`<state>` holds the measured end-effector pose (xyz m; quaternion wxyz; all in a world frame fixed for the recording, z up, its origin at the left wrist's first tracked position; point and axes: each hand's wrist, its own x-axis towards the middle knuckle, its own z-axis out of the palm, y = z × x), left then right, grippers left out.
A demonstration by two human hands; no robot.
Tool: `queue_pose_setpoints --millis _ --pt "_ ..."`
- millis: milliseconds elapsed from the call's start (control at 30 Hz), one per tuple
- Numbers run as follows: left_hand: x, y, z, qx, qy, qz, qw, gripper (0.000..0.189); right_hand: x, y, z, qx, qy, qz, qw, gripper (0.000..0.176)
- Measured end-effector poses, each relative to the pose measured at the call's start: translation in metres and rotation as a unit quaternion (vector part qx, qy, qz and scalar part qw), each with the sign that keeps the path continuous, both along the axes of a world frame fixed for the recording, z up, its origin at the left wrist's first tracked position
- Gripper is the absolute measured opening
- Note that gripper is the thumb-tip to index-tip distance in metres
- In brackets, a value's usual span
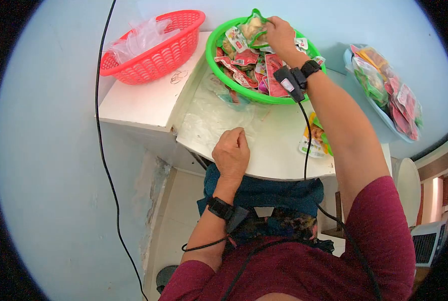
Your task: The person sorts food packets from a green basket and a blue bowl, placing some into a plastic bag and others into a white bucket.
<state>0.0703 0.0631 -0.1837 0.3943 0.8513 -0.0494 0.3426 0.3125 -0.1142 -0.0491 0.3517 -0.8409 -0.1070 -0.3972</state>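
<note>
- Nearest my view is the maroon sleeve point(384, 236) of the right arm, which reaches forward over the table.
- The white table point(143, 98) stands against a pale blue wall and carries nearly everything else.
- A green basket point(264, 99) sits at the far middle of the table, heaped with small snack packets point(244, 57).
- A red basket point(159, 55) stands to its left, near but apart, with clear plastic bags point(138, 37) inside.
- A blue tray point(379, 113) on the right, off the table, holds more packets.
- A clear bag point(219, 113) lies flat on the table between the green basket and the near edge.
- The left hand point(231, 150) rests on that bag's near end, knuckles up and fingers curled under. I cannot tell whether they grip the plastic.
- The right hand point(280, 34) is over the far side of the green basket, fingers pinched on a green-edged packet point(254, 25) lifted just above the heap.
- One loose packet point(314, 140) lies on the table beneath the right forearm.
- Each wrist wears a black band point(221, 208) with a cable.
</note>
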Motion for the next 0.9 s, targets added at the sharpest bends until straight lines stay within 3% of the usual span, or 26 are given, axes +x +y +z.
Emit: queue_pose_setpoints --millis 33,167,333,433,533,633,900 --pt "-0.001 0.0 0.001 0.001 0.01 -0.001 1.0 0.006 -0.002 -0.006 0.003 0.046 0.032 0.003 0.998 0.033" --pt "0.0 0.0 0.001 0.005 0.017 -0.001 1.0 0.007 0.018 -0.035 -0.011 0.055 0.108 -0.013 0.993 0.045" --pt "-0.001 0.0 0.001 0.006 0.016 -0.004 1.0 0.007 -0.05 -0.06 0.0 -0.033 0.055 -0.024 0.998 0.043" --pt "-0.002 -0.002 0.003 0.014 0.024 0.0 1.0 0.007 -0.073 -0.077 -0.008 -0.108 0.11 -0.113 0.982 0.045" --pt "-0.001 -0.002 0.001 0.016 0.033 0.002 0.999 0.007 -0.098 -0.085 -0.015 -0.126 0.248 -0.108 0.954 0.049" --pt "0.0 -0.003 0.0 0.019 0.014 -0.001 1.0 0.007 -0.107 -0.091 -0.028 -0.187 0.223 -0.094 0.952 0.054" --pt "0.001 -0.002 0.0 0.043 0.023 0.005 0.999 0.012 -0.123 -0.094 -0.029 -0.052 0.121 -0.084 0.988 0.067"
